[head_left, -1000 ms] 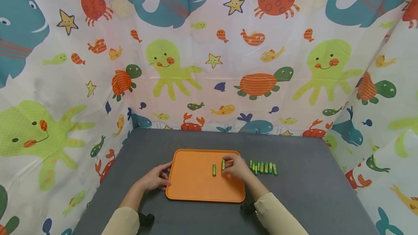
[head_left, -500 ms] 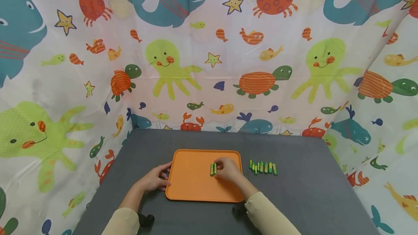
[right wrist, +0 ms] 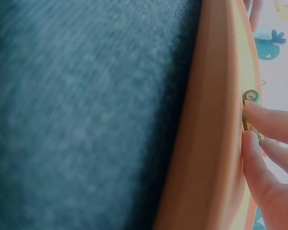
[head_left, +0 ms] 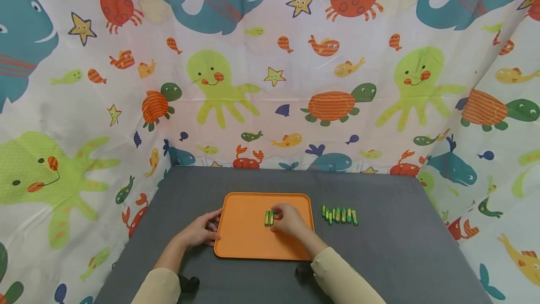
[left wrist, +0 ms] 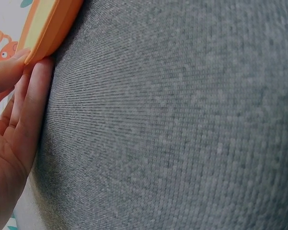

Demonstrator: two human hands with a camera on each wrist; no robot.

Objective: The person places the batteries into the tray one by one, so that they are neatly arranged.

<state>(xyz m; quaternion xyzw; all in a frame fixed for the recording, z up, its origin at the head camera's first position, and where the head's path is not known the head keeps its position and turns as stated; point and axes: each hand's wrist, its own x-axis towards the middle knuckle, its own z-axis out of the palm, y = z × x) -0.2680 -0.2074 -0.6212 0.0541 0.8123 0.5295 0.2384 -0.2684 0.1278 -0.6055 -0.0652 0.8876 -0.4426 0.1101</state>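
my left hand [head_left: 200, 230] pinches the orange tray [head_left: 241, 229] by its left side; on it two slim green-and-yellow batteries [head_left: 267, 218] lie side by side, my right hand [head_left: 289, 220] gripping the right one. only my right wrist's view shows a round, ringed end [right wrist: 251, 95].

One tray [head_left: 244, 243], two batteries [head_left: 267, 218] on it; beside it, roughly eight more.

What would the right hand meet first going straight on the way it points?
Likely the left battery, close beside the right battery it pinches; beyond, the tray looks bare, though depth is unclear.
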